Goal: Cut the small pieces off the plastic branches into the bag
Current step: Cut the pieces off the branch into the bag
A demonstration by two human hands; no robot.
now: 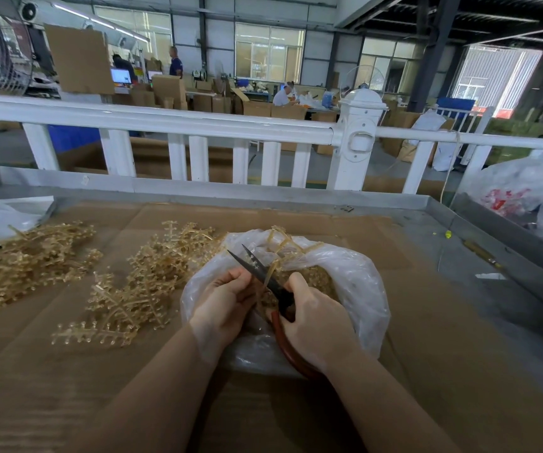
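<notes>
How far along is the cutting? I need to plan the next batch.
Done: cut pieces already lie in the clear bag. In hand: the left hand holds a branch over the bag while the right hand works open scissors. Left: two piles of branches wait on the cardboard.

1. Lower scissors (276, 289) handle loop hidden under right hand (316, 325).
2. Branch (283, 253) stem base hidden behind left hand (222, 302), left of scissors.
3. Small pieces in bag (355, 279), right of scissors: blurred through plastic.
4. Far-left pile (25, 259) cut by frame edge.
</notes>
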